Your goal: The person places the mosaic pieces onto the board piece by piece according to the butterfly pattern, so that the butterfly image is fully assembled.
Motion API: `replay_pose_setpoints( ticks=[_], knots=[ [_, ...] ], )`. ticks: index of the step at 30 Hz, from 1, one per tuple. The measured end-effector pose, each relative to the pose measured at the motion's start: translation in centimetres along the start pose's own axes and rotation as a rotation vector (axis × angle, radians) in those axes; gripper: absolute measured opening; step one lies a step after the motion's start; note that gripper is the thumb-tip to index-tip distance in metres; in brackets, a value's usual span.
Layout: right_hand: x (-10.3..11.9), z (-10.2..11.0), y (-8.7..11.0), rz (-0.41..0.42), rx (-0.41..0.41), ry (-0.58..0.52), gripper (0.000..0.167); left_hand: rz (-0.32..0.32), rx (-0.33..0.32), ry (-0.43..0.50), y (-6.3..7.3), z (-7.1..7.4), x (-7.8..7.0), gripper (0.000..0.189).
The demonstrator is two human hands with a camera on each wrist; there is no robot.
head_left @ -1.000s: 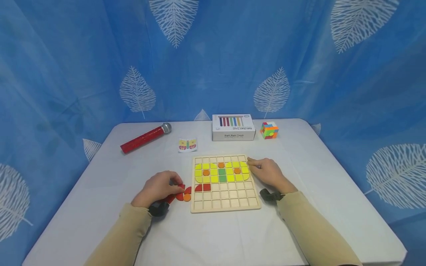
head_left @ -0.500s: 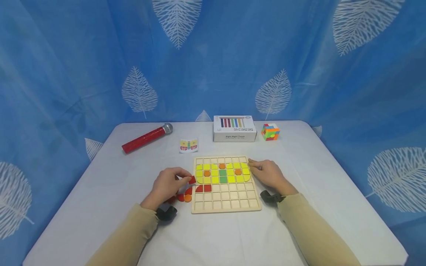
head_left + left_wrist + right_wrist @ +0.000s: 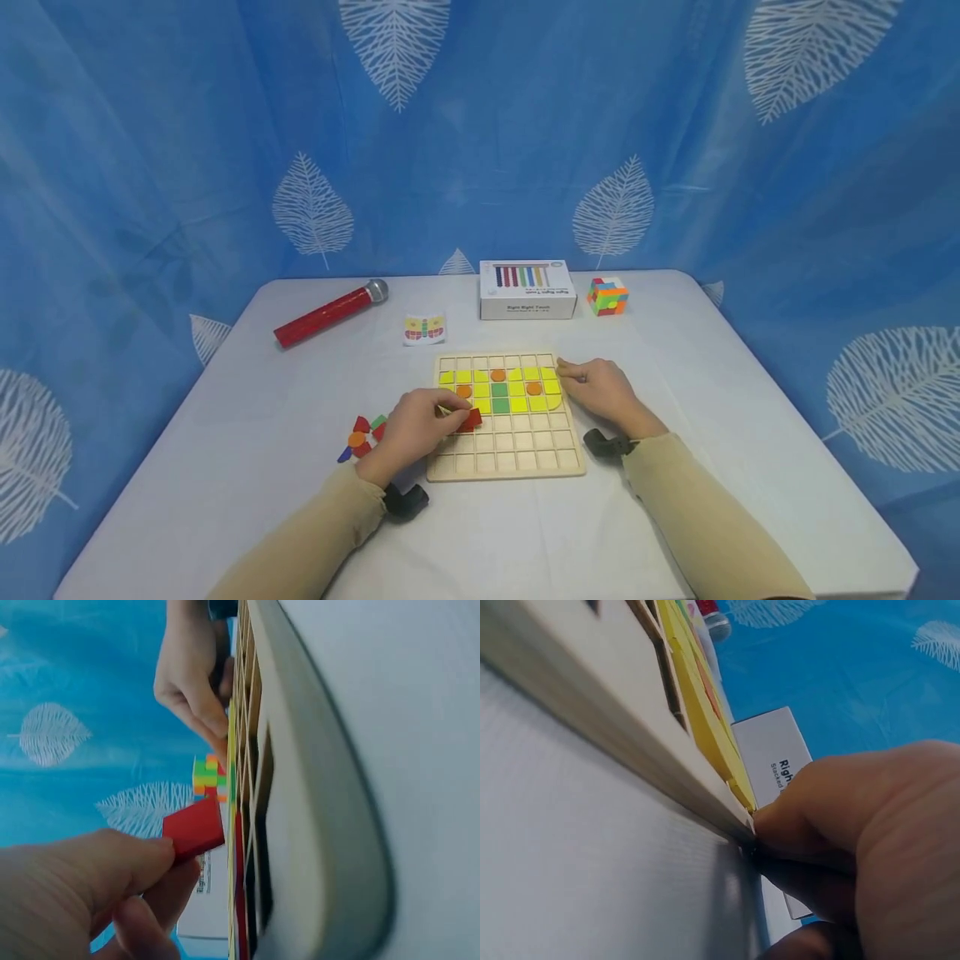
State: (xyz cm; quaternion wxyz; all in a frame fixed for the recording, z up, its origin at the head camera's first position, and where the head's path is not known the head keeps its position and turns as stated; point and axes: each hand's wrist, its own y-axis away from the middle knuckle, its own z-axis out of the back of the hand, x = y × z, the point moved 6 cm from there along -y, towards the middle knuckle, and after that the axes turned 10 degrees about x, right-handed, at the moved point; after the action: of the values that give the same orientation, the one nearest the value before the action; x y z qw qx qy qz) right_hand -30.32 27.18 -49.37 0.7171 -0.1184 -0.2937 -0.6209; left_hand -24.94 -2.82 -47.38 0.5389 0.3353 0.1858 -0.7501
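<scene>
Left hand (image 3: pixel 420 425): thumb and finger closed in a pinch on one red square (image 3: pixel 193 826), which is tilted, just over the board. Board (image 3: pixel 506 461): wooden, gridded, flat on the desk (image 3: pixel 225 467), set with yellow pieces (image 3: pixel 520 405), green pieces (image 3: pixel 500 405) and orange discs (image 3: pixel 533 388). Right hand (image 3: pixel 606 392): fingers drawn together, gripping the board's right edge near the far corner. Loose pieces (image 3: pixel 357 439), mixed colours: left of the board, partly behind the left hand. Beyond the board, left to right: red microphone (image 3: pixel 330 315), picture card (image 3: pixel 424 328), white box (image 3: pixel 527 308), puzzle cube (image 3: pixel 607 297).
</scene>
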Motion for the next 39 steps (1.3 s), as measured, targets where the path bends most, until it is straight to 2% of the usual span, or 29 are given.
replay_pose_setpoints(
  ticks=[5,12,16,21,24,27,32,36,39],
  knots=[
    [-0.1,-0.1,-0.2,0.006,-0.011,-0.008,0.042,-0.027,-0.027,-0.064,-0.2,-0.6,-0.5,0.017],
    [-0.2,-0.2,-0.2,-0.006,-0.016,-0.004,0.042,-0.129,-0.035,-0.183,-0.2,-1.1,-1.1,0.02],
    [-0.2,-0.1,-0.1,-0.004,-0.018,0.003,0.042,-0.167,-0.036,-0.255,-0.1,-1.3,-1.6,0.018],
    [-0.2,-0.1,-0.2,0.001,-0.016,0.003,0.042,-0.183,-0.006,-0.344,0.0,-1.6,-1.9,0.019],
    [-0.2,-0.1,-0.2,0.004,-0.01,0.001,0.042,-0.173,0.003,-0.361,0.1,-1.7,-1.9,0.02],
    [-0.3,0.0,-0.1,0.01,-0.008,-0.009,0.042,-0.13,-0.028,-0.35,0.1,-1.0,-1.5,0.02],
    [-0.3,0.1,0.0,0.023,0.001,-0.027,0.043,0.034,-0.065,-0.308,0.4,2.1,0.7,0.023],
    [-0.2,0.0,0.0,0.031,0.008,-0.026,0.043,0.175,-0.044,-0.291,1.1,5.2,3.4,0.033],
    [-0.1,0.0,0.0,0.04,0.009,-0.028,0.042,0.25,0.012,-0.305,1.7,7.0,5.1,0.037]
  ],
)
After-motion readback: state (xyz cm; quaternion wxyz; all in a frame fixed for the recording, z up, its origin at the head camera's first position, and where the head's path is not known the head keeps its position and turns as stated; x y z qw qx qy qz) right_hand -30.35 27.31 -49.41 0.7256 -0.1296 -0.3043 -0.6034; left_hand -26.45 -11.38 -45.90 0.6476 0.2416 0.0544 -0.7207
